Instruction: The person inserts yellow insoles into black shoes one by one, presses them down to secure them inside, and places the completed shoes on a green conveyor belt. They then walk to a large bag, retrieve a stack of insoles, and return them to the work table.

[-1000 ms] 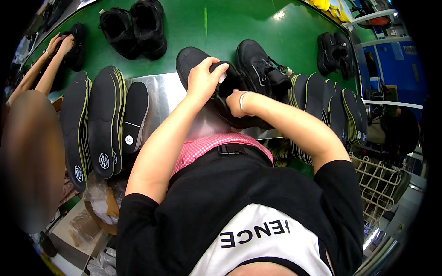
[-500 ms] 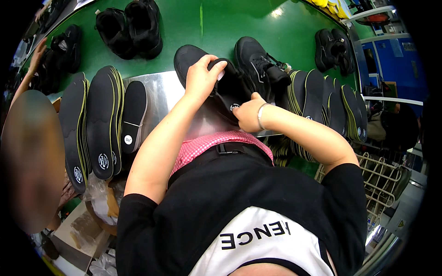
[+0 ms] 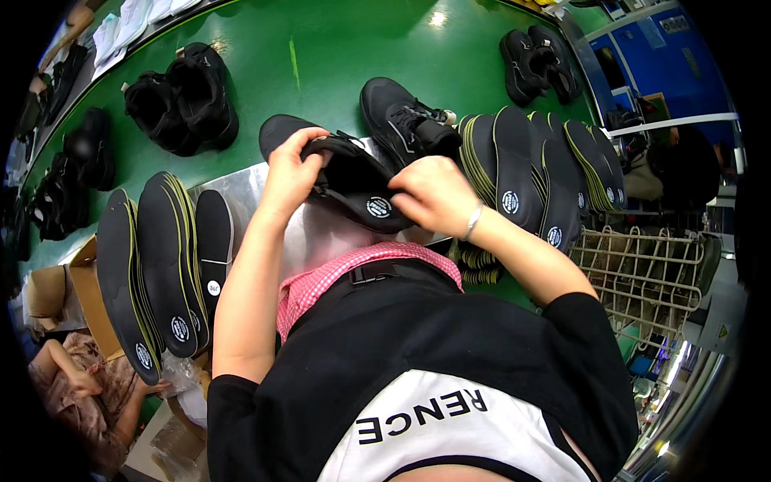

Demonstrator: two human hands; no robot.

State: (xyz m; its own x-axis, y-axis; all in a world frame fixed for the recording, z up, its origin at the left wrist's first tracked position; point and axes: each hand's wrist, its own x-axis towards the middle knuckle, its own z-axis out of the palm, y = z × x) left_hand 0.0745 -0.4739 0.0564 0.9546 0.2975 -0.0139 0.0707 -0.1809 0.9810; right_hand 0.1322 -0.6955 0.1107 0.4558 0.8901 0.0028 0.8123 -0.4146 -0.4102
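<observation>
A black shoe [image 3: 361, 170] lies tilted in front of me, its opening toward me. Inside its heel end shows a black insole [image 3: 378, 206] with a round white print. My left hand [image 3: 291, 173] is closed on the shoe's collar and tongue, thumb at the opening. My right hand [image 3: 434, 193] has its fingers curled at the opposite rim of the shoe, beside the insole's heel; the fingertips are slightly blurred. Just beyond stands a second black shoe [image 3: 401, 120] with laces, apart from my left hand.
Stacked black insoles with yellow-green edges stand at left [image 3: 169, 265] and right [image 3: 514, 169]. More black shoes [image 3: 181, 100] sit on the green table [image 3: 321, 48]. A metal plate [image 3: 309, 241] lies under the work. A wire rack [image 3: 642, 265] is at right; another person's arm [image 3: 120, 410] shows lower left.
The view has shifted, so the table things sit differently. My right hand has moved up along the shoe's rim from the heel end, and the insole's print shows more fully.
</observation>
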